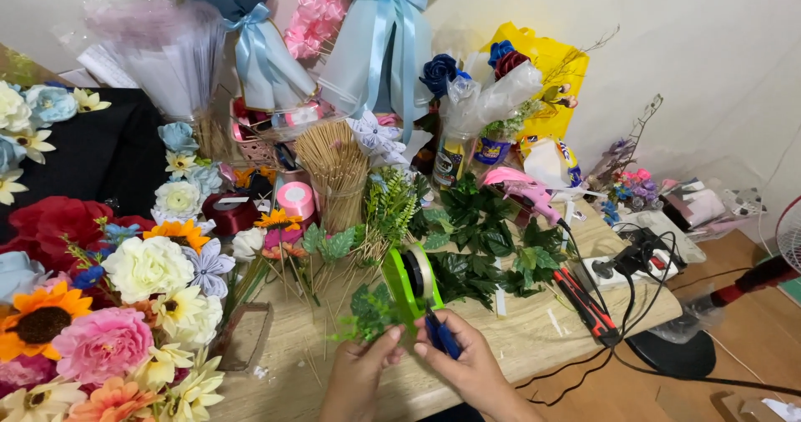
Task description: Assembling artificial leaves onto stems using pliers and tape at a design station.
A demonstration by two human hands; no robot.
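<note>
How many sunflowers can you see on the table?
3: one big sunflower at the left edge, one above the white flowers, one small by the pink ribbon roll. More may be hidden.

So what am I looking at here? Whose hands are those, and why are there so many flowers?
There is no machine here, just a person working with two bare hands. The one picture comes from a camera worn on that person's head, so you look down as they do. The left hand and the right hand meet low in the middle. The right hand holds a small tool with blue handles, and the fingers of both pinch a green leafy sprig. Just behind stands a bright green tape dispenser. All this sits on a wooden table. On the left lies a big heap of fake flowers, in the middle a jar of thin wooden sticks, then dark green leaves, and red-handled pliers on the right.
</note>
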